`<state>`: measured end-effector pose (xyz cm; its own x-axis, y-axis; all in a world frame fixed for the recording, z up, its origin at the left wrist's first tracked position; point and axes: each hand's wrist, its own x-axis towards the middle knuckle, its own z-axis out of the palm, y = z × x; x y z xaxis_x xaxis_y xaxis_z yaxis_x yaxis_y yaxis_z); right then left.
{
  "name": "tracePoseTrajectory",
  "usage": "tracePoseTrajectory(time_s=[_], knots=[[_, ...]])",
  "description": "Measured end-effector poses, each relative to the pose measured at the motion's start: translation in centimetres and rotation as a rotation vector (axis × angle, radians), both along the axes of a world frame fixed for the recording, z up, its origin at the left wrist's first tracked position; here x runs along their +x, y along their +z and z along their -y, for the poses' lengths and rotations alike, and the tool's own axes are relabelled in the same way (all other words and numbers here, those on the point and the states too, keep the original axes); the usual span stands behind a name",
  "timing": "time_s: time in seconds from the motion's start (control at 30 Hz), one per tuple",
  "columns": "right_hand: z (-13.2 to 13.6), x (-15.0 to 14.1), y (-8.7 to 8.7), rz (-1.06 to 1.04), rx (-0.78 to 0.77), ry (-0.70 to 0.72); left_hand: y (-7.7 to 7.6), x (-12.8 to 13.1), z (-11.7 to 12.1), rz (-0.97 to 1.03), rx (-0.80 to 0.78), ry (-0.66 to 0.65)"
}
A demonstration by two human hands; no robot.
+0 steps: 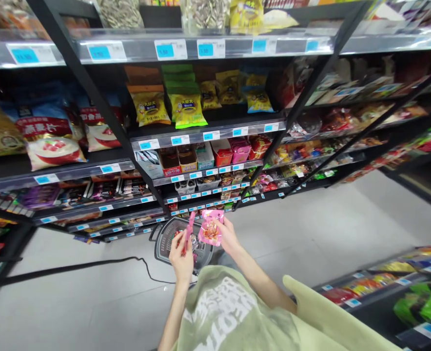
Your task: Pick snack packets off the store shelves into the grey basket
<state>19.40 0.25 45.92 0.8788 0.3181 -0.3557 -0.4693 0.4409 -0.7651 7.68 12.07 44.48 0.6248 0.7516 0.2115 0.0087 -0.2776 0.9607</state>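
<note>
Snack shelves [195,138] ahead | left hand [182,254]: fingers pinching pink packet [189,226] edge-on | right hand [228,235]: fingers holding pink pouch [210,231] by one side, seemingly leaving its front readable | both above shopping basket [163,240]

So you've got two little pink packets going, and the one in your right hand [228,236], the right packet [208,232], is pretty much face-on, with a reddish-brown food picture low on its front and your thumb over its right side. The left packet [189,225] is up on edge in your left hand [181,257], so you mostly just get a skinny pink strip, tilted a bit. They're side by side over the basket [161,243], close but not touching.
</note>
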Motion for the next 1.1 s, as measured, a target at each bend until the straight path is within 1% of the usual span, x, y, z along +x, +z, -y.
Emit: tracePoseTrajectory(time_s=[0.07, 0.17, 0.23, 0.3, 0.37, 0.4, 0.53, 0.63, 0.7, 0.8, 0.87, 1.0, 1.1], knots=[[0.0, -0.5, 0.5, -0.020, 0.042, 0.063, 0.2, -0.2, 0.4, -0.003, 0.197, -0.133], [0.1, -1.1, 1.1, -0.089, 0.099, 0.107, 0.8, -0.6, 1.4, -0.092, 0.418, -0.334], [0.3, -1.3, 1.3, -0.113, 0.132, 0.128, 1.5, -0.8, 1.9, -0.139, 0.515, -0.425], [0.6, -1.2, 1.4, -0.110, 0.150, 0.140, 2.2, -0.8, 2.3, -0.149, 0.542, -0.492], [0.8, -1.1, 1.4, -0.086, 0.141, 0.142, 2.8, -0.5, 2.4, -0.129, 0.489, -0.504], [0.9, -1.0, 1.3, -0.074, 0.129, 0.151, 2.9, -0.3, 2.3, -0.115, 0.443, -0.476], [0.8, -1.3, 1.2, -0.064, 0.072, 0.244, 2.5, 0.5, 2.1, -0.120, 0.233, -0.241], [0.6, -1.7, 1.3, -0.070, 0.061, 0.312, 2.1, 0.3, 1.7, -0.148, 0.103, -0.132], [0.6, -2.0, 1.3, -0.071, 0.063, 0.349, 2.0, -0.1, 1.4, -0.152, 0.058, -0.119], [0.6, -2.5, 1.0, -0.094, 0.078, 0.368, 1.9, -0.6, 1.1, -0.169, -0.064, -0.184], [0.5, -2.8, 0.8, -0.100, 0.081, 0.364, 1.8, -0.8, 0.9, -0.186, -0.141, -0.198], [0.4, -2.4, 0.8, -0.060, 0.033, 0.328, 1.9, -0.6, 0.7, -0.191, -0.206, -0.114], [1.0, -1.2, 0.7, -0.026, -0.004, 0.243, 2.2, -0.4, 0.2, -0.169, -0.222, -0.033]])
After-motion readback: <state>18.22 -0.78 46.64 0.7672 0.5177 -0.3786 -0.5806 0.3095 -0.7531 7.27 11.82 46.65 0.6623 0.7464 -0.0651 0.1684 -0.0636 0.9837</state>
